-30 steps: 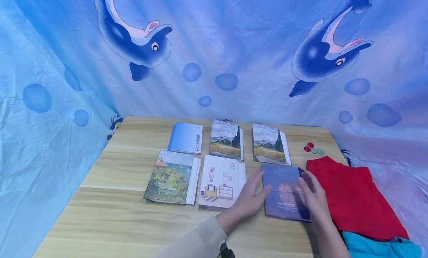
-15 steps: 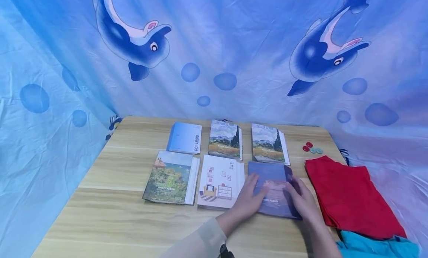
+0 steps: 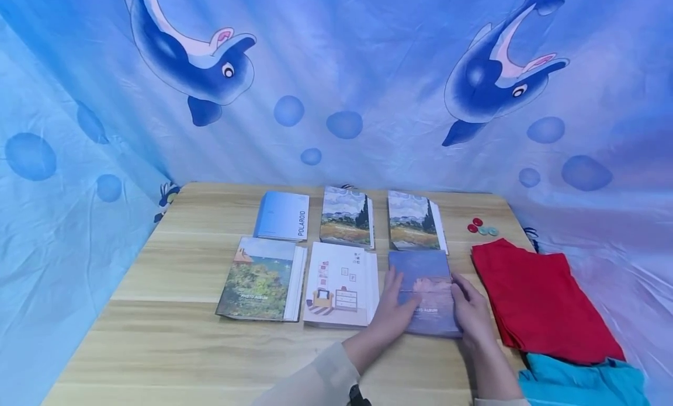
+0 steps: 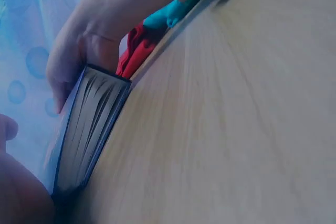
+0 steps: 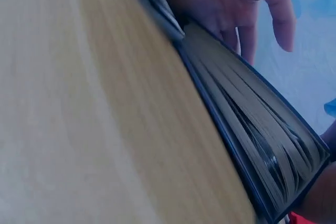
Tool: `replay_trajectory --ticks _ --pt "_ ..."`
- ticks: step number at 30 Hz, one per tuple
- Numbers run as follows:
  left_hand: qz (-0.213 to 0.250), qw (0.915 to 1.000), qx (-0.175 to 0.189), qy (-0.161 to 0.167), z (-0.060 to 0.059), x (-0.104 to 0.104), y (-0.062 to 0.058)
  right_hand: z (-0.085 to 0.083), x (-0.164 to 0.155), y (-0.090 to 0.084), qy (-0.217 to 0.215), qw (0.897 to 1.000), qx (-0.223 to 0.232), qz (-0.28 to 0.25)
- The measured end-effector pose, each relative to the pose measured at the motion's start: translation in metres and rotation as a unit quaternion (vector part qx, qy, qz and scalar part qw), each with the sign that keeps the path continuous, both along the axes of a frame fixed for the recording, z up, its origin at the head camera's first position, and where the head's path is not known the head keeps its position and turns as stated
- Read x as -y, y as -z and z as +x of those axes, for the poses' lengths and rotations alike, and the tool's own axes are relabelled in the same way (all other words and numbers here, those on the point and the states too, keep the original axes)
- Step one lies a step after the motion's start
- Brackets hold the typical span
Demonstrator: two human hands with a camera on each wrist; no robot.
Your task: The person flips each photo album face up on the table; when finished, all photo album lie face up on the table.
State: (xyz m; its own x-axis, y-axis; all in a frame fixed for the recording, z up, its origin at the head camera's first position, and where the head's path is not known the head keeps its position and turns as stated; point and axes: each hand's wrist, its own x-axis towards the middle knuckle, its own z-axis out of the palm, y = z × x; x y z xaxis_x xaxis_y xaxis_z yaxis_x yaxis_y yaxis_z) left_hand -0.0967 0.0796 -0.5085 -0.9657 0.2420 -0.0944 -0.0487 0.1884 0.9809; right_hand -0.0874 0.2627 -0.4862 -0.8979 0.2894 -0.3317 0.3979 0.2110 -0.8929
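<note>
A purple photo album [image 3: 427, 277] lies flat at the right end of the front row. My left hand [image 3: 389, 312] rests along its left side, thumb over the cover. Against its right edge lies my right hand [image 3: 473, 313]; in the left wrist view this hand [image 4: 86, 35] sits at the album's corner. The page block [image 5: 257, 119] shows in the right wrist view, with my left hand [image 5: 226, 3] flat against the side and its thumb apart. Beside the left hand is a white album with a furniture drawing [image 3: 336, 283].
A garden-cover album [image 3: 257, 280] ends the front row at left. Behind stand a blue Polaroid album [image 3: 284, 215] and two landscape-cover albums [image 3: 344, 219]. Red and pale green discs [image 3: 482, 227], red cloth [image 3: 547, 304] and teal cloth [image 3: 583, 382] lie at right.
Between both hands the purple album has slid left toward the white album and now lies straighter. The right hand has moved left with it. The head view has shifted slightly.
</note>
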Motion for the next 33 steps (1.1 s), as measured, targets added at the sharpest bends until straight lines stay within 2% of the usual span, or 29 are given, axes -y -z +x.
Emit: replay_trajectory --ticks 2,5,7,10,13,15,21,27,30,33 --pt "-0.002 1.0000 0.003 0.000 0.000 -0.003 0.001 0.000 0.000 -0.001 0.023 0.999 -0.005 -0.035" --pt "-0.031 0.9994 -0.013 0.009 0.002 -0.007 0.001 -0.001 -0.003 -0.007 0.058 0.995 -0.010 -0.077" --pt "-0.051 0.9982 -0.026 0.019 0.002 -0.010 0.001 -0.001 -0.005 -0.014 0.072 0.994 -0.017 -0.084" --pt "-0.065 0.9968 -0.034 0.033 0.001 -0.015 0.000 -0.001 -0.007 -0.024 0.067 0.993 -0.030 -0.087" --pt "-0.038 0.9980 -0.022 0.045 -0.001 -0.020 -0.004 0.001 -0.007 -0.033 0.060 0.993 -0.029 -0.097" --pt "-0.011 0.9985 -0.012 0.053 -0.001 -0.022 -0.008 0.004 -0.005 -0.038 0.070 0.991 -0.028 -0.111" --pt "0.081 0.9944 0.023 0.064 0.002 -0.020 -0.024 0.007 0.006 -0.047 0.096 0.984 -0.085 -0.128" --pt "0.149 0.9870 0.050 0.032 0.005 -0.010 -0.036 0.004 0.019 -0.043 0.068 0.982 -0.100 -0.144" --pt "0.160 0.9865 0.027 0.023 0.004 -0.003 -0.040 0.002 0.020 -0.038 0.034 0.984 -0.088 -0.153" --pt "0.154 0.9875 -0.014 0.028 0.005 0.005 -0.046 0.000 0.017 -0.029 -0.015 0.990 -0.076 -0.117"
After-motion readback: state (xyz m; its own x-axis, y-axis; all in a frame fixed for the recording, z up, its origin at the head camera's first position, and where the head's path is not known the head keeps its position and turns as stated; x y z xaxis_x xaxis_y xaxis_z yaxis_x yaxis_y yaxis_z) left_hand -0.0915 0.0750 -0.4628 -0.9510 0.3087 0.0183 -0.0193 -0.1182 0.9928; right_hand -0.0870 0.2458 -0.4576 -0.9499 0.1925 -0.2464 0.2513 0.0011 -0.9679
